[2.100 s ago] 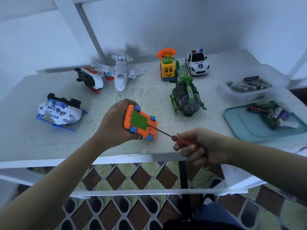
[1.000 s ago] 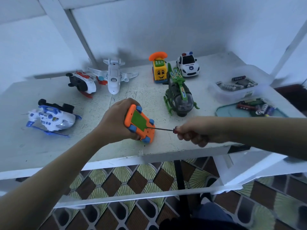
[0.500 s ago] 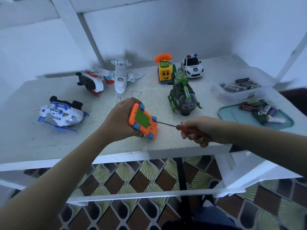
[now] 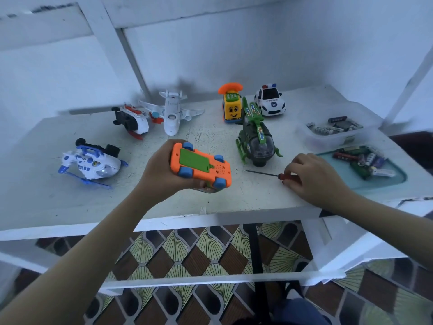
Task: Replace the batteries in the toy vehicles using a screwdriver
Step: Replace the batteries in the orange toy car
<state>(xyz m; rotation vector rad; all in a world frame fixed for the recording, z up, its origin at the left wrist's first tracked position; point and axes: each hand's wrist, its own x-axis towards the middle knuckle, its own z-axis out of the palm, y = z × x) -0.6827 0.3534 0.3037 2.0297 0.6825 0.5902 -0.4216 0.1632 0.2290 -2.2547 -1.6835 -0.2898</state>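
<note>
My left hand [image 4: 161,174] grips an orange toy car [image 4: 201,167] turned belly-up above the table, its green battery cover and blue wheels facing me. To the right, my right hand [image 4: 311,179] pinches the red handle of a small screwdriver [image 4: 264,174], whose thin shaft lies low over the tabletop and points left toward the car. The tip is apart from the car.
On the white table [image 4: 70,202] stand a green helicopter [image 4: 256,139], a yellow phone car [image 4: 232,106], a police car [image 4: 270,102], a white plane [image 4: 172,111], a red-white helicopter [image 4: 132,120] and a blue-white helicopter [image 4: 91,163]. A clear tub [image 4: 328,137] and a teal lid [image 4: 384,181] hold batteries.
The screwdriver has come out of the car and moved down and right to the tabletop. My left hand has turned the car flatter, its underside facing up.
</note>
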